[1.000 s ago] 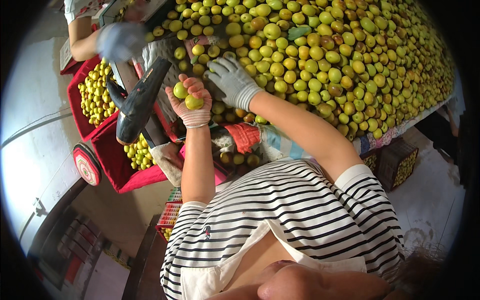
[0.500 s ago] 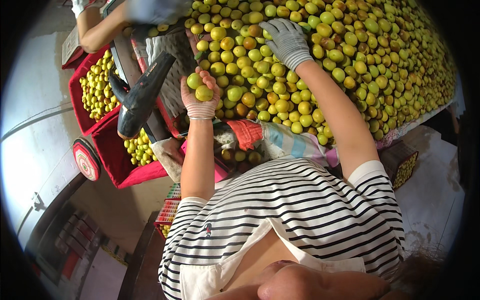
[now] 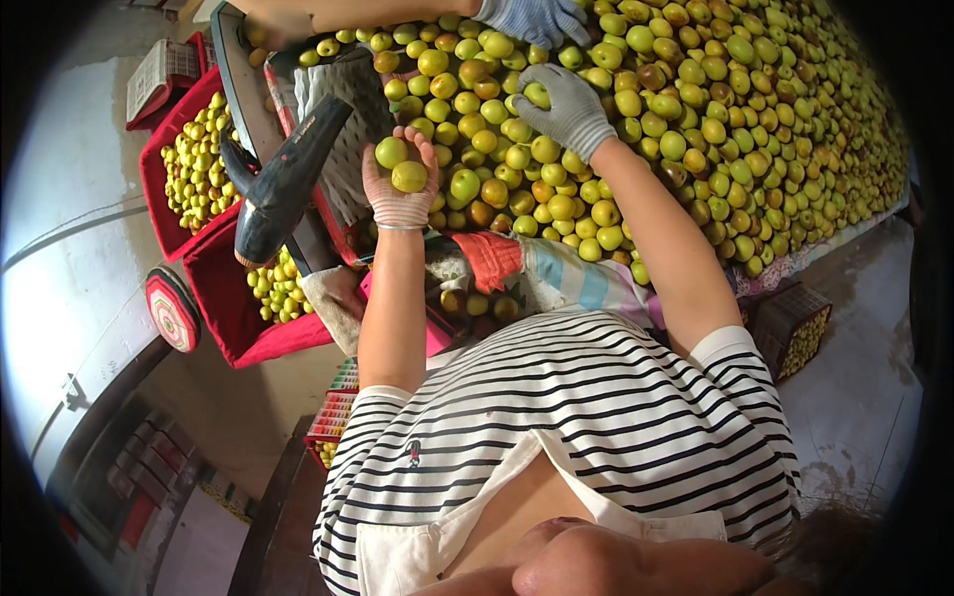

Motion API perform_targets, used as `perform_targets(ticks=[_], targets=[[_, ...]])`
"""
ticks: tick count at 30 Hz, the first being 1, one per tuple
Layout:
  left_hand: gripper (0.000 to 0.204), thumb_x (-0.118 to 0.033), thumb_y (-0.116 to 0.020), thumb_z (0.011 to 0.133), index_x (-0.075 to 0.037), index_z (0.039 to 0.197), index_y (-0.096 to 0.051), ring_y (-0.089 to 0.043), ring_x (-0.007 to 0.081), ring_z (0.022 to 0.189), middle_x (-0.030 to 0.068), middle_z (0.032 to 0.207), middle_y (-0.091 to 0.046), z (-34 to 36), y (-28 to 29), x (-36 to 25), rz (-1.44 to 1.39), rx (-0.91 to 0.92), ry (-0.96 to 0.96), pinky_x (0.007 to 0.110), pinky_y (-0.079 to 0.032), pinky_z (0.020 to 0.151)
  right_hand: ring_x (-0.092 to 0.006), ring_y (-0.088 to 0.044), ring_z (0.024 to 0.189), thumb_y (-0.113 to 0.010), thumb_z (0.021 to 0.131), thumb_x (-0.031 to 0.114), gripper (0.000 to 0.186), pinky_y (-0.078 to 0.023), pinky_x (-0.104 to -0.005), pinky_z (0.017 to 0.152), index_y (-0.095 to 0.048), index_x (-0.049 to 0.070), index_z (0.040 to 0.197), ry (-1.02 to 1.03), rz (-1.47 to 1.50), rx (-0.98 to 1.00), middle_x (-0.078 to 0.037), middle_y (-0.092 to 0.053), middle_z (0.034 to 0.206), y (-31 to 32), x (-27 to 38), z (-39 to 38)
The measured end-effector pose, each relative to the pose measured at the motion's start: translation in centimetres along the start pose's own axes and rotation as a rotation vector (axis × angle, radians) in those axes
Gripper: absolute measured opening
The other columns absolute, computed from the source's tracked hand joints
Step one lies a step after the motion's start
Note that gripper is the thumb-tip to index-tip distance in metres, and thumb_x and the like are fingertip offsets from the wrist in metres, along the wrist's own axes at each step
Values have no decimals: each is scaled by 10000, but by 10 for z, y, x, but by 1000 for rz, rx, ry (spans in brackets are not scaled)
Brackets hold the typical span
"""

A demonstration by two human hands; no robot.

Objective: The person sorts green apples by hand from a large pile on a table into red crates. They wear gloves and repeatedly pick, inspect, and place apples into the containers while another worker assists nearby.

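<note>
A wide heap of small green and yellow-brown fruits [image 3: 696, 109] covers the table ahead. My left hand [image 3: 399, 179], in a pink knit glove, is raised palm up and holds two green fruits [image 3: 400, 165]. My right hand [image 3: 563, 104], in a grey glove, lies on the heap with its fingers closed on one green fruit [image 3: 538, 94]. Another person's gloved hand [image 3: 537, 18] rests on the fruits just beyond mine.
Red crates [image 3: 234, 308] partly filled with fruits stand at the left, with a black handheld tool [image 3: 288, 184] lying over them. A tape roll [image 3: 172, 310] sits by the crates. A dark crate [image 3: 790, 328] stands under the table's right edge.
My right hand has reached farther out over the heap and closed on a fruit. My left hand stays raised with its two fruits. The other person's hand moved right onto the heap.
</note>
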State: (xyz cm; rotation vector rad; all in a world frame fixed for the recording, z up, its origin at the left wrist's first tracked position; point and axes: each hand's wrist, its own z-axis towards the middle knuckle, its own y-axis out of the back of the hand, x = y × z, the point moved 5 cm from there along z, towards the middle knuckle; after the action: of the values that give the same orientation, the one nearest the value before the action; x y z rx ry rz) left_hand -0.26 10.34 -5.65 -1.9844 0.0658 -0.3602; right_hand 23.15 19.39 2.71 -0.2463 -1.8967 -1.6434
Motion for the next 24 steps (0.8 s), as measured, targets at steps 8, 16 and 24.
perform_targets(ticks=[8, 16, 24], targets=[[595, -532, -541, 914, 7, 1148, -637, -517, 388, 1229, 162, 1283, -598, -3, -24, 27, 169, 40, 132, 501, -487, 992, -274, -666, 904, -672, 858, 439, 438, -517, -349, 815, -647, 25, 998, 32, 580, -125, -158, -675, 957, -22, 31, -26], [571, -596, -562, 876, -153, 1232, -622, -583, 292, 1156, 85, 1256, -621, -7, -24, 23, 193, 56, 167, 426, -576, 820, -326, -582, 1124, -620, 905, 314, 443, -482, -404, 963, -513, 105, 1281, 267, 346, 17, -147, -549, 1265, -30, 97, -29], [573, -543, -637, 823, -59, 1130, -629, -382, 385, 1346, 162, 1371, -495, -6, -27, 18, 19, 61, 53, 480, -569, 875, -333, -330, 1394, -531, 912, 464, 624, -255, -466, 1164, -406, 142, 1432, 224, -593, 112, -129, -348, 1514, -19, -2, -37]])
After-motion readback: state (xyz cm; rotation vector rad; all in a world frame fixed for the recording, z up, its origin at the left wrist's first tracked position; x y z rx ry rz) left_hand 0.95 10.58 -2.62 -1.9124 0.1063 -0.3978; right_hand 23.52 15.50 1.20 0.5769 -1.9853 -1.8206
